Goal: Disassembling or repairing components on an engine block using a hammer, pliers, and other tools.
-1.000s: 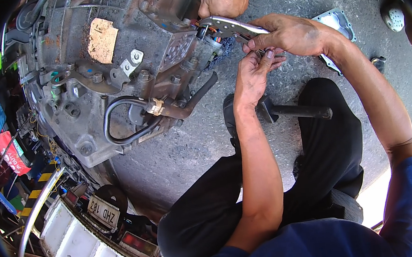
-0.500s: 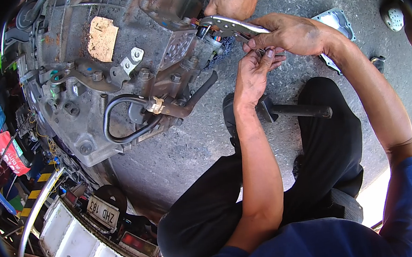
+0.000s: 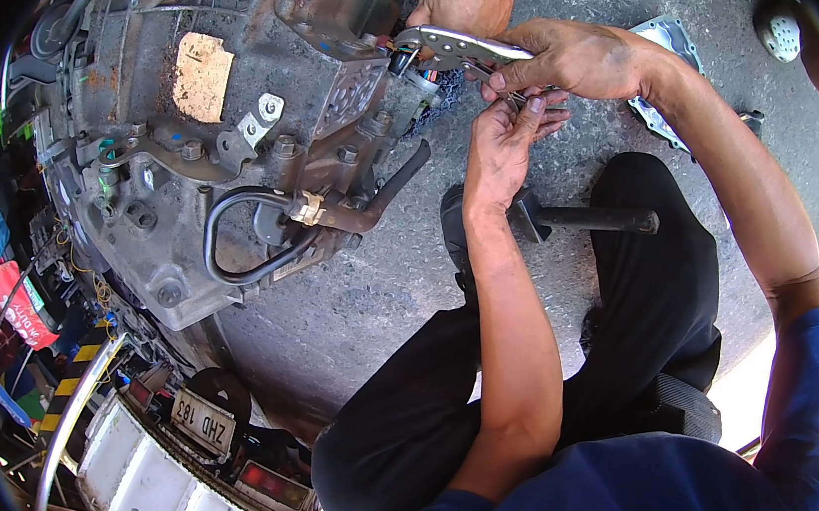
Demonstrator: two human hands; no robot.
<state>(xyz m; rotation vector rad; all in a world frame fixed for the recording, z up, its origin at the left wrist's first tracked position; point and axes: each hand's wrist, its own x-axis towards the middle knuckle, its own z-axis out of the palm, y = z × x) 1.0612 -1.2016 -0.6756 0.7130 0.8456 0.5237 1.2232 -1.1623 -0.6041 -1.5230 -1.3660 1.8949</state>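
My right hand (image 3: pixel 581 60) is wrapped around a pair of silver locking pliers (image 3: pixel 455 46) with holes along the body. Below it, my left hand (image 3: pixel 509 140) comes up with thumb and fingers pinched at the pliers' lower handle end, partly hidden under the right hand. The pliers' jaws sit at a small fitting with coloured bits at the edge of a large grey gearbox housing (image 3: pixel 215 211); their exact grip cannot be seen. Another person's hand (image 3: pixel 463 0) reaches in from the top, closed just behind the jaws.
A hammer (image 3: pixel 600 219) lies near my shoe and knees. A silver metal cover (image 3: pixel 669 47) rests on the concrete floor beyond my right forearm. The housing carries a curved black hose (image 3: pixel 219 246) and a piece of tan cardboard (image 3: pixel 203 78). A white vehicle panel (image 3: pixel 155 492) stands lower left.
The pliers' handle and my right hand have tilted slightly, showing more of the lower handle. My left fingers have shifted a little; the other person's hand stays in place.
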